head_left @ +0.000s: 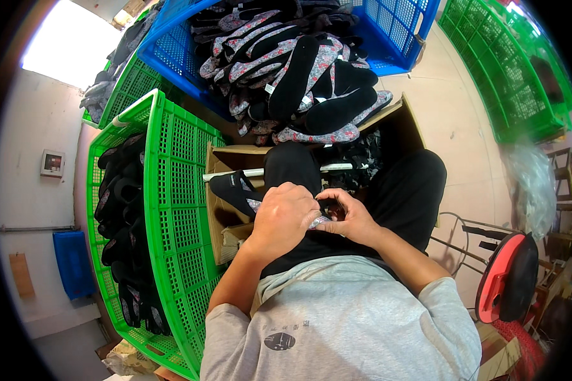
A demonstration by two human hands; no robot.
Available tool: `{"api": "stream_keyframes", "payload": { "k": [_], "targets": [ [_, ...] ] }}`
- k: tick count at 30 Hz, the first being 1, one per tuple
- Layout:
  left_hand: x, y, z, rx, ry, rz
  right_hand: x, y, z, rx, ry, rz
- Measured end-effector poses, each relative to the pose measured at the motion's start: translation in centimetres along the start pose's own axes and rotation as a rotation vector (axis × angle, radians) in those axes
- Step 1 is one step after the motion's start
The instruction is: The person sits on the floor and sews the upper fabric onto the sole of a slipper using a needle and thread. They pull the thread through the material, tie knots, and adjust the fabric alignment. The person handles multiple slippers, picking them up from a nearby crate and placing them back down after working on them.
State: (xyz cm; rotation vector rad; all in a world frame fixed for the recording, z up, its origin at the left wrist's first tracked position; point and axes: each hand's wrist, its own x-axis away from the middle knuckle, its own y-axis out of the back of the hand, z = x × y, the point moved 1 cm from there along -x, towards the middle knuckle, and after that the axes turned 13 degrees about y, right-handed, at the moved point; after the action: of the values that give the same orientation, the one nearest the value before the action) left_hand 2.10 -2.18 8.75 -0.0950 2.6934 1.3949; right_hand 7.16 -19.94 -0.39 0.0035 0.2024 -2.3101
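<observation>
A black cloth slipper [234, 192] with patches of floral fabric lies across my lap, its toe pointing left. My left hand [282, 214] is wrapped over its middle, back of the hand up, and covers much of it. From the other side my right hand [352, 220] grips the heel end, thumb and fingers pinched at the floral edge. What lies between the fingertips is partly hidden. Beyond my knees a heap of floral slippers [292, 70] with black soles spills over the near side of a blue crate [397, 32].
A green crate [181, 184] full of black slippers [124, 197] stands close on my left. A cardboard box [410, 120] with black scraps sits between my knees, a white bar [337, 167] across it. Right: a red-and-black round seat [505, 279], green crates [496, 70] and a plastic bag [531, 184].
</observation>
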Motion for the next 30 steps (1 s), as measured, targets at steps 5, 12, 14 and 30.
{"api": "stream_keyframes", "payload": {
  "k": [5,12,14,30],
  "targets": [
    [-0.4,-0.5,-0.1,0.051,-0.002,-0.159,-0.1,0.5,0.1,-0.021,0.012,0.028],
    [-0.6,-0.9,0.9,0.168,0.12,-0.216,-0.5,1.6,0.9,-0.023,-0.015,0.133],
    [-0.5,-0.9,1.0,0.196,0.146,-0.224,-0.7,1.9,1.2,-0.018,-0.033,0.142],
    [-0.5,-1.1,1.1,0.26,0.249,-0.252,-1.3,1.3,0.1,-0.118,0.069,0.054]
  ]
}}
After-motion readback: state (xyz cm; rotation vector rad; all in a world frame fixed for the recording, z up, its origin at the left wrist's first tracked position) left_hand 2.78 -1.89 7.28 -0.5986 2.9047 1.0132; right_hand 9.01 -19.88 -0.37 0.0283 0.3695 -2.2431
